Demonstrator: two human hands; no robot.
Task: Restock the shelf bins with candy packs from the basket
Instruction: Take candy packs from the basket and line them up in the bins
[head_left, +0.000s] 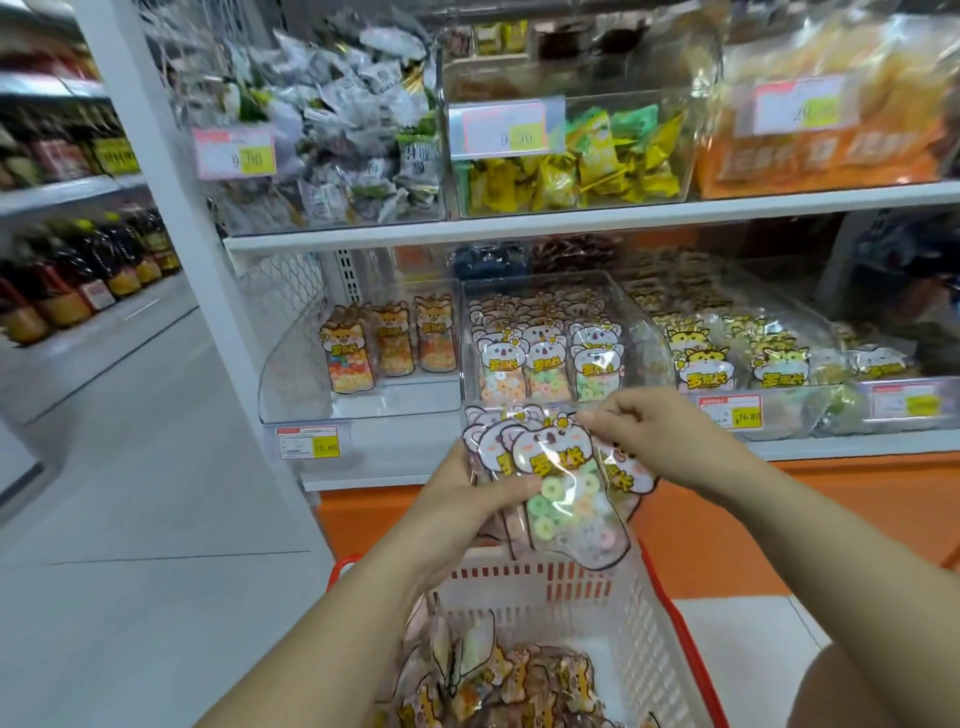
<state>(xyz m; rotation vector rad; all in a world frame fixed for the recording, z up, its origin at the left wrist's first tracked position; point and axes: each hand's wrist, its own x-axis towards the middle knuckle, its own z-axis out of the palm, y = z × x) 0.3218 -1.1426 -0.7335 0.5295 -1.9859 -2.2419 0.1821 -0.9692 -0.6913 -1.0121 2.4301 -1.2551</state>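
Note:
My left hand (467, 493) grips a fanned stack of koala-shaped candy packs (561, 493) with pastel ring sweets, held above the basket. My right hand (644, 431) pinches the top edge of the front pack. Just behind stands the clear middle bin (618, 306) on the lower shelf, holding rows of the same koala packs (545, 358). Below my arms is the white, red-rimmed basket (623, 623), with several more candy packs (519, 686) lying in its bottom.
Left of the middle bin is a clear bin (291, 374) with a few orange fox packs (384, 343); to the right a bin with yellow cat packs (727, 358). The upper shelf (571, 223) carries bins of wrapped sweets. An aisle floor (130, 467) opens on the left.

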